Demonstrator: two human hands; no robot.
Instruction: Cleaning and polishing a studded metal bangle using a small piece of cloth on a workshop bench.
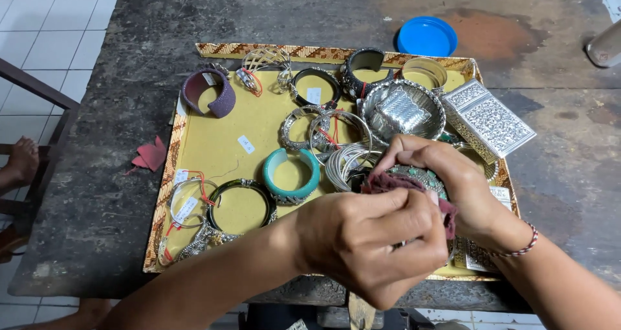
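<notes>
Left hand (369, 236) gripping maroon cloth (388, 182), pressing it on green-set silver piece (420, 176). Right hand (446, 175) pinching that piece above tray (213, 139), right side. Rubbing looking midway; other bangles (291, 175) lying untouched on tray, table (116, 110) beneath.

Two hands are counted, the left hand (369, 242) and the right hand (446, 181), with one dark red cloth (394, 182) between them and one more red cloth scrap (151, 154) on the table (116, 97). One yellow tray (220, 136) is seen, holding roughly a dozen bangles and cuffs, an exact count being blocked by the hands. Also counted: one teal cuff (291, 175), one purple cuff (208, 92), one silver bowl (403, 110), one embossed silver box (488, 120), one blue lid (427, 36).
</notes>
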